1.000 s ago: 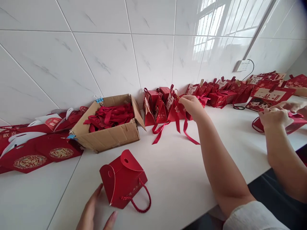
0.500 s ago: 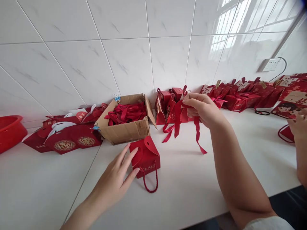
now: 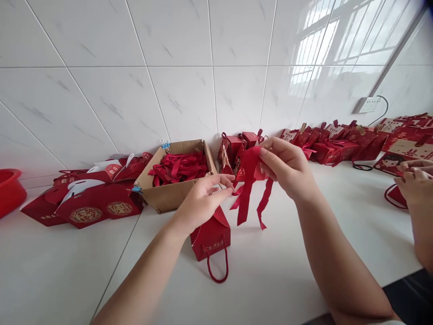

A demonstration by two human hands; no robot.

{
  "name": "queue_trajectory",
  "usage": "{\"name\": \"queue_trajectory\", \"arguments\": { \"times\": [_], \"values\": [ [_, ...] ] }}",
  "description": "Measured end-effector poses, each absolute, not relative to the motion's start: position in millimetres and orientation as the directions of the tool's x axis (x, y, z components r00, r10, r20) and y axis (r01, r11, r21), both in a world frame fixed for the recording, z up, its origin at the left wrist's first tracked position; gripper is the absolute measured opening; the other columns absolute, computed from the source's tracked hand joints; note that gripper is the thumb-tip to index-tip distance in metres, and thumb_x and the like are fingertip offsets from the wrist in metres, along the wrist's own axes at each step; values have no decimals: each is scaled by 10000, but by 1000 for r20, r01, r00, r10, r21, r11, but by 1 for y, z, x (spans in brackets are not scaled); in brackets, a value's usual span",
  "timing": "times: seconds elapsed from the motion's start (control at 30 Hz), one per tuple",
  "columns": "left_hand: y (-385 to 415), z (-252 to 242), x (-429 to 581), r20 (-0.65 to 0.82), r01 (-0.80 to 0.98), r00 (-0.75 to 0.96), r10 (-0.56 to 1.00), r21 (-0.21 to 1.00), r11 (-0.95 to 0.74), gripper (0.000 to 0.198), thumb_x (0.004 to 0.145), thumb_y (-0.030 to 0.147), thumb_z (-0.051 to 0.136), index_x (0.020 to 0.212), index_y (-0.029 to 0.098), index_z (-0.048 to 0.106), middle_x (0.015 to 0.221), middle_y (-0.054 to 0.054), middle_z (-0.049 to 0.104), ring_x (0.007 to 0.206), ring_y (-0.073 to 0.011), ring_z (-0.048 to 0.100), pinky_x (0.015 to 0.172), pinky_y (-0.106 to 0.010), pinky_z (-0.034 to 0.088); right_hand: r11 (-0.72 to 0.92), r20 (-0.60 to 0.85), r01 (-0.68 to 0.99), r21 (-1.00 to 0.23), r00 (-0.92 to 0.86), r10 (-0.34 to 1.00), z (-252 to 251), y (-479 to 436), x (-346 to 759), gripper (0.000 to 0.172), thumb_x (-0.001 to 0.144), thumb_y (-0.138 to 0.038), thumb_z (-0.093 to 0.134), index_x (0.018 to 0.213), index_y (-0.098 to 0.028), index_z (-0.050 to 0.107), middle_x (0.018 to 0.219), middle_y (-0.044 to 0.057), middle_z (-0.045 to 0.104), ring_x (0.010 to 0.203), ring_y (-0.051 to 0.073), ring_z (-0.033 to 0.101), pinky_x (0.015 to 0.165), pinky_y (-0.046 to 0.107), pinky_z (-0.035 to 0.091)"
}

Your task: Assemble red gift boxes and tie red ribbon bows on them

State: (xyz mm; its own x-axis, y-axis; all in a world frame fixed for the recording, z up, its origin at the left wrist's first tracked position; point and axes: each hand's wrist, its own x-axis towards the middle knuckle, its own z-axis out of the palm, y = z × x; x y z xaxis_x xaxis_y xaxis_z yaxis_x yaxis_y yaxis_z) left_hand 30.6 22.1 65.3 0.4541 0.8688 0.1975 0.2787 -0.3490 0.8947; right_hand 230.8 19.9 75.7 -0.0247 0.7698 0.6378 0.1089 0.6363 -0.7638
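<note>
My right hand (image 3: 286,168) is raised over the white counter (image 3: 277,266) and pinches a red ribbon (image 3: 248,189), whose two tails hang down. My left hand (image 3: 203,201) hovers just left of the ribbon, fingers loosely curled and reaching toward it, with nothing in them. Below my left hand stands a small red gift box (image 3: 211,234) with a red rope handle, its top flap partly open.
A cardboard box (image 3: 169,196) full of red ribbons sits against the tiled wall. Flat red box blanks (image 3: 84,205) lie at the left beside a red basin (image 3: 10,189). Finished red boxes (image 3: 333,142) line the wall. Another person's hands (image 3: 414,183) work at the right edge.
My left hand has left the small red box and risen toward the ribbon. My right hand has drawn the ribbon nearer and a little lower. The view has shifted slightly.
</note>
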Motion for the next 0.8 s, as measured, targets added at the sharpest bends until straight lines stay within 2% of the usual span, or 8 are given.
{"name": "queue_trajectory", "arguments": {
  "times": [0.13, 0.23, 0.33, 0.43, 0.53, 0.6, 0.67, 0.8],
  "values": [
    [23, 79, 10, 220, 17, 458, 861, 966, -256, 159, 882, 230, 429, 744, 176, 486, 1026, -72, 691, 1079, -255, 607, 966, -452, 414, 645, 649, 153, -749, -28, 760, 74, 23, 226, 217, 894, -376, 554, 751, -213, 535, 551, -50, 407, 440, 75, 331, 397, 222, 244],
    [16, 83, 5, 256, -11, 396, 881, 961, -275, 194, 919, 351, 470, 930, 180, 561, 1129, -71, 657, 1118, -249, 580, 950, -409, 428, 667, 669, 202, -717, -72, 740, 72, 19, 214, 171, 917, -328, 528, 790, -214, 547, 561, -44, 454, 447, 82, 388, 398, 223, 303],
    [9, 83, 13, 215, -40, 487, 847, 974, -224, 310, 914, 443, 512, 1103, 202, 562, 1176, -57, 621, 1128, -218, 554, 947, -357, 428, 723, 722, 274, -635, -123, 681, 67, 12, 202, 82, 915, -253, 524, 844, -223, 552, 616, -30, 537, 492, 96, 479, 430, 227, 397],
    [6, 83, 18, 143, -74, 587, 797, 990, -123, 256, 917, 422, 517, 923, 173, 577, 833, -19, 641, 830, -154, 604, 764, -287, 471, 775, 797, 393, -495, -149, 585, 63, 9, 197, 62, 878, -177, 555, 897, -236, 561, 744, -3, 620, 643, 128, 596, 562, 254, 503],
    [6, 86, 13, 145, -72, 533, 834, 989, -126, 270, 901, 359, 540, 704, 178, 498, 553, 49, 445, 537, -88, 455, 544, -224, 384, 771, 850, 525, -361, -156, 504, 60, 10, 198, 186, 836, -108, 560, 948, -256, 559, 817, -3, 643, 684, 133, 613, 587, 259, 518],
    [7, 90, 5, 177, -68, 475, 862, 984, -165, 315, 887, 348, 557, 647, 183, 436, 529, 65, 342, 467, -64, 334, 474, -210, 297, 756, 880, 589, -286, -151, 451, 60, 13, 201, 247, 811, -78, 557, 973, -264, 550, 829, -9, 647, 666, 128, 602, 563, 252, 509],
    [8, 93, -2, 199, -58, 445, 873, 979, -193, 365, 888, 364, 555, 618, 182, 389, 533, 68, 310, 450, -53, 274, 450, -206, 246, 749, 902, 621, -230, -153, 404, 61, 14, 202, 267, 801, -67, 553, 982, -263, 543, 840, -6, 650, 674, 131, 601, 572, 258, 508],
    [9, 96, -10, 223, -42, 419, 880, 973, -227, 345, 896, 319, 517, 603, 178, 401, 543, 56, 395, 461, -57, 337, 496, -209, 342, 758, 922, 625, -187, -156, 356, 64, 16, 201, 242, 781, -49, 545, 922, -246, 537, 808, 7, 629, 711, 149, 598, 611, 282, 503]
  ]
}}
